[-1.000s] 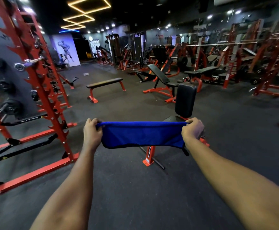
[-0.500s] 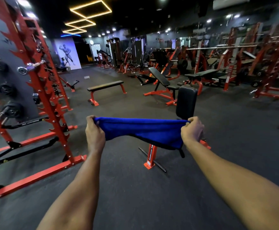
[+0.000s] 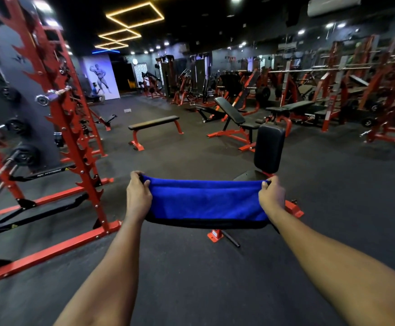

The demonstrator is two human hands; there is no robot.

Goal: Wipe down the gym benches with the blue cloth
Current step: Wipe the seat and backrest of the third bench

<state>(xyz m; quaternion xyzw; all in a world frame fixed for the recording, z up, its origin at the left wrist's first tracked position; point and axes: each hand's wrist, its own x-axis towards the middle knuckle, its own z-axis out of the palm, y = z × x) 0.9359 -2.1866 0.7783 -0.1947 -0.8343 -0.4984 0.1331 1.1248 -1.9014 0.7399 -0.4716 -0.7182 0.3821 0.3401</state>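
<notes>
I hold the blue cloth (image 3: pixel 203 202) stretched wide in front of me. My left hand (image 3: pixel 138 196) grips its left end and my right hand (image 3: pixel 271 196) grips its right end. Just behind the cloth stands a small seat bench with an upright black back pad (image 3: pixel 269 147) on a red frame; the cloth hides most of its seat. Farther off are a flat bench (image 3: pixel 155 123) with red legs and an incline bench (image 3: pixel 230 111).
A tall red rack (image 3: pixel 74 137) with bars and weight plates stands to my left, its base rails running along the floor. Red machines and more benches (image 3: pixel 295 107) line the back and right. Dark rubber floor (image 3: pixel 191 278) lies between me and the seat bench.
The view has moved closer to the seat bench. The cloth has been pulled flatter and hangs folded between my hands, which keep their grip on its ends.
</notes>
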